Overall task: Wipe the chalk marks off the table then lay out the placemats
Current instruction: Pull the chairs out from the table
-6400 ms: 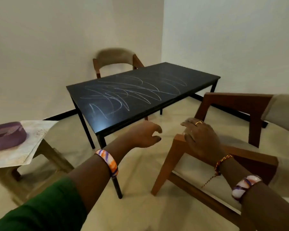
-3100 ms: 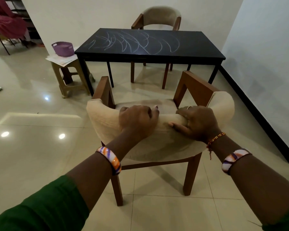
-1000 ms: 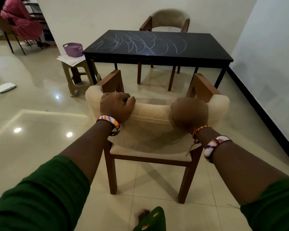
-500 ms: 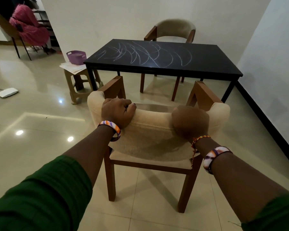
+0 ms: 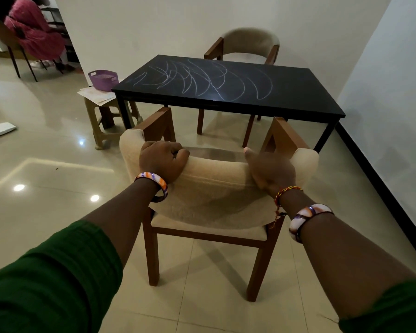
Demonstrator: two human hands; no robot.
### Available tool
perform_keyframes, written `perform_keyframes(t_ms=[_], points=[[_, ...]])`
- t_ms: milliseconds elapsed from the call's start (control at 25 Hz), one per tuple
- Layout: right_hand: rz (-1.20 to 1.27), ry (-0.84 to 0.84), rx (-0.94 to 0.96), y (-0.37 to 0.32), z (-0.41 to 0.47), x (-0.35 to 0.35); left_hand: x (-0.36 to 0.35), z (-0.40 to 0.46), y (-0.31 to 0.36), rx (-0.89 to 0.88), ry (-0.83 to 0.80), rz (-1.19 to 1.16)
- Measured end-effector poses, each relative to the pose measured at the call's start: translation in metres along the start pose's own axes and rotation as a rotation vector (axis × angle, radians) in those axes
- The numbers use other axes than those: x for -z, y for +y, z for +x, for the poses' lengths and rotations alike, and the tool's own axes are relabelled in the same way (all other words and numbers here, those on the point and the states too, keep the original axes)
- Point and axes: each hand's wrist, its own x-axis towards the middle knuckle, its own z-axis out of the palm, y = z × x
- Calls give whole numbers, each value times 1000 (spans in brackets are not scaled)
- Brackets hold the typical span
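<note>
Curling over the chair backrest [image 5: 216, 174], left hand [image 5: 162, 159] and right hand [image 5: 270, 170] each grip it.

No text, label, brand, number or sign can be read anywhere — the white lines on the table [image 5: 317, 92] are only scribbled chalk marks [image 5: 202, 80] — loops, not letters.

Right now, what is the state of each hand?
Left hand: grips the chair backrest.
Right hand: grips the same backrest.
</note>
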Motion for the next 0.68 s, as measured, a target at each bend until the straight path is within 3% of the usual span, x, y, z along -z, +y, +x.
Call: perform_keyframes(t_ms=[400,680], points=[[-1,217,47,6,-15,-13,-6,-8,-8,-5,59,-35],[88,244,67,16,8,-17,-19,10,-5,0,103,-49]])
